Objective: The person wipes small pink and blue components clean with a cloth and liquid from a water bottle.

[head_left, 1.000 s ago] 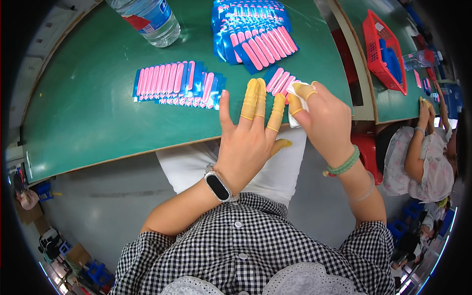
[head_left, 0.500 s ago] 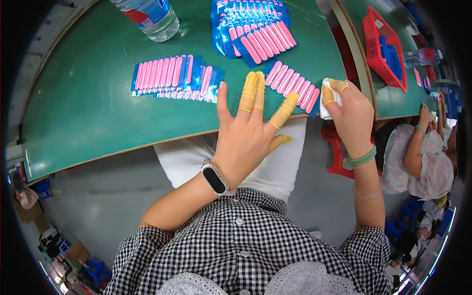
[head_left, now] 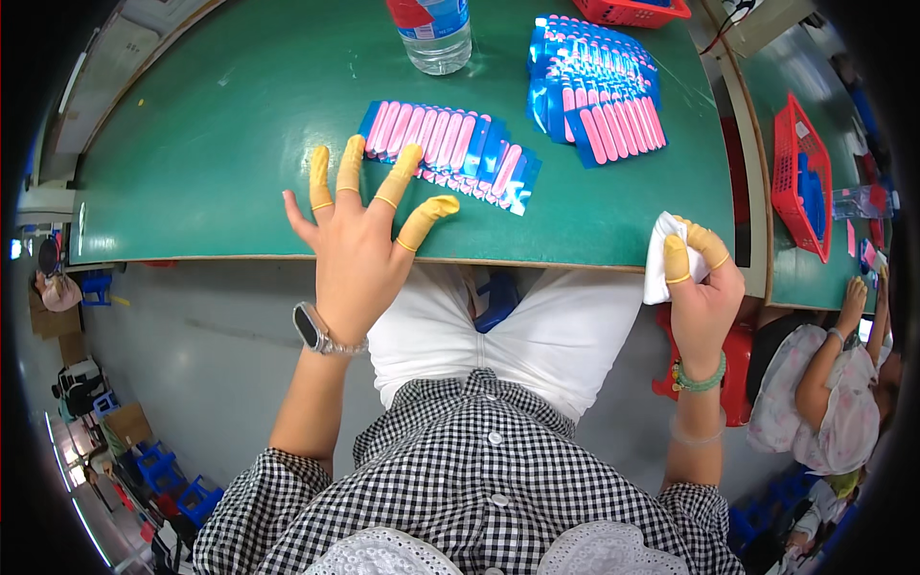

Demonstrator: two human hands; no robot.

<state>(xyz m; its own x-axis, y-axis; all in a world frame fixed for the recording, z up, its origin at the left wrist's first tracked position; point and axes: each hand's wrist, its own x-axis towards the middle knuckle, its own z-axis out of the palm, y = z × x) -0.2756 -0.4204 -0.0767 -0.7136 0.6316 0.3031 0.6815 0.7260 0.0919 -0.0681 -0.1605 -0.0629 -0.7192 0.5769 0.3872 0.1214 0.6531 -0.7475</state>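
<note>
Several blue packets with pink, round-ended strips lie overlapped in a fanned row (head_left: 436, 139) on the green table. My left hand (head_left: 356, 244) is at the row's near left side, fingers spread, yellow finger cots on most of them. Its index fingertip overlaps the strips' lower ends; whether it presses on them I cannot tell. My right hand (head_left: 707, 287), at the table's near right edge, pinches a folded white cloth (head_left: 659, 259) between thumb and fingers in yellow cots. A larger stack of like packets (head_left: 599, 96) lies farther back, right of the row.
A clear water bottle (head_left: 436, 38) stands behind the row. Red baskets are at the far edge (head_left: 632, 11) and on the neighbouring table (head_left: 800, 182). A co-worker (head_left: 815, 393) sits at the right. Beside my leg is a red stool (head_left: 738, 374).
My left hand has moved left to the fanned row. The packet of strips that lay between my hands has left that spot. My right hand keeps the cloth, now nearer me. The view has shifted.
</note>
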